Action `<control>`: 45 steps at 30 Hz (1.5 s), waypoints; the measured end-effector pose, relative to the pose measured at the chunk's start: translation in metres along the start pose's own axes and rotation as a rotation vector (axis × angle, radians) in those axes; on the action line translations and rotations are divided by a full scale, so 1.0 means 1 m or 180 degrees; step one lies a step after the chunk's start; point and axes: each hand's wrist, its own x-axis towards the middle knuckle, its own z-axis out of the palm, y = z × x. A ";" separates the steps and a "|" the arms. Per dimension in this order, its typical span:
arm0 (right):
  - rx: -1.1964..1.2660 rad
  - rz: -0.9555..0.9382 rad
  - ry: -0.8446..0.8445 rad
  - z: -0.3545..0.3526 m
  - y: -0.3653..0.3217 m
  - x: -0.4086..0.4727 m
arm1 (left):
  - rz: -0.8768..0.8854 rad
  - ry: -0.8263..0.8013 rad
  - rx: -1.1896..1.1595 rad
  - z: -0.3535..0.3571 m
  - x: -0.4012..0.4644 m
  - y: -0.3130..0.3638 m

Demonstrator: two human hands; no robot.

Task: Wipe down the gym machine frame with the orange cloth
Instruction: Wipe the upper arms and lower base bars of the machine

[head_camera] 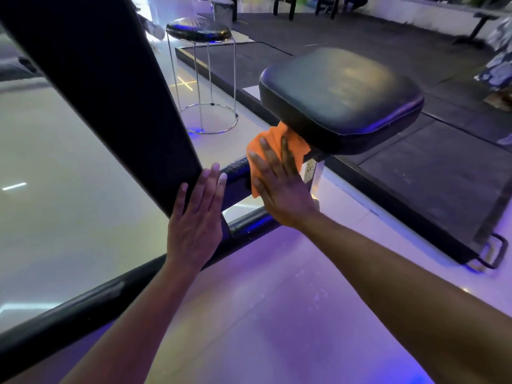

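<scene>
No legible text or labels anywhere

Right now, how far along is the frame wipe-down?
Nothing reads as finished; I can't tell wiped metal from unwiped. In hand: the right hand presses the orange cloth flat on the horizontal frame bar under the seat pad, while the left hand rests open on the slanted black beam. Probably left: that beam and the lower tube.
</scene>
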 end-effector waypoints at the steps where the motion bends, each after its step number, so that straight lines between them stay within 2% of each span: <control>1: -0.0125 -0.0096 0.0030 -0.001 0.010 -0.002 | 0.0005 0.0034 0.0019 0.002 -0.002 -0.002; 3: -0.0271 0.0112 0.0196 0.000 0.026 0.002 | 0.0066 0.0105 0.0069 0.003 -0.003 -0.006; 6: 0.0185 0.0838 0.0414 0.010 0.000 0.007 | 0.0094 0.0284 0.0226 -0.001 -0.004 -0.014; 7: 0.0284 0.0800 0.0395 0.018 -0.013 0.004 | 0.0063 0.0349 0.0279 -0.002 -0.005 -0.017; 9: 0.0227 0.0296 0.0283 0.032 -0.023 -0.007 | 0.0007 0.0450 0.0328 -0.004 -0.005 -0.025; 11: 0.0064 0.0040 0.0275 0.035 -0.005 -0.014 | 0.0033 0.0528 0.0376 -0.006 -0.005 -0.034; 13: 0.0079 0.0554 0.0387 0.038 0.009 -0.012 | 0.0079 0.0611 0.0504 -0.007 -0.007 -0.043; 15: 0.0327 0.1075 0.0489 0.046 -0.008 -0.009 | 0.0109 0.0644 0.0510 -0.009 -0.009 -0.051; 16: 0.0437 0.1018 0.0500 0.054 -0.024 -0.010 | 0.0121 0.0635 0.0495 -0.009 -0.010 -0.054; 18: 0.0475 0.0360 0.0427 0.070 -0.049 -0.022 | 0.0134 0.0595 0.0468 -0.009 -0.011 -0.057; 20: 0.0327 0.0048 0.0423 0.073 -0.040 -0.030 | 0.0153 0.0584 0.0420 -0.009 -0.012 -0.059; 24: 0.0498 0.1330 0.0664 0.070 -0.029 -0.017 | 0.0209 0.0616 0.0457 -0.006 -0.014 -0.064; 25: 0.0578 0.1287 0.0642 0.073 -0.040 -0.016 | 0.0231 0.0622 0.0451 -0.006 -0.014 -0.067; 28: 0.0411 0.0276 0.0475 0.087 -0.061 -0.030 | 0.0314 0.0623 0.0465 -0.007 -0.015 -0.076; 29: 0.0261 0.0166 0.0484 0.086 -0.054 -0.033 | 0.0347 0.0612 0.0451 -0.007 -0.016 -0.079; 30: 0.0141 0.0311 0.0544 0.084 -0.045 -0.031 | 0.0375 0.0607 0.0442 -0.007 -0.018 -0.082; 33: 0.0073 0.1288 0.0595 0.075 -0.038 -0.015 | 0.0376 0.0599 0.0444 -0.010 -0.022 -0.091; 34: 0.0102 0.1388 0.0577 0.075 -0.045 -0.014 | 0.0376 0.0591 0.0427 -0.011 -0.023 -0.093; 39: 0.0084 0.0353 0.0377 0.072 -0.090 -0.025 | 0.0424 0.0558 0.0478 -0.022 -0.025 -0.109; 42: 0.0122 0.0542 0.0607 0.055 -0.102 0.010 | 0.0439 0.0554 0.0466 -0.036 -0.014 -0.127; 45: 0.0620 0.0901 0.0723 0.053 -0.121 0.023 | 0.0449 0.0506 0.0361 -0.051 -0.005 -0.143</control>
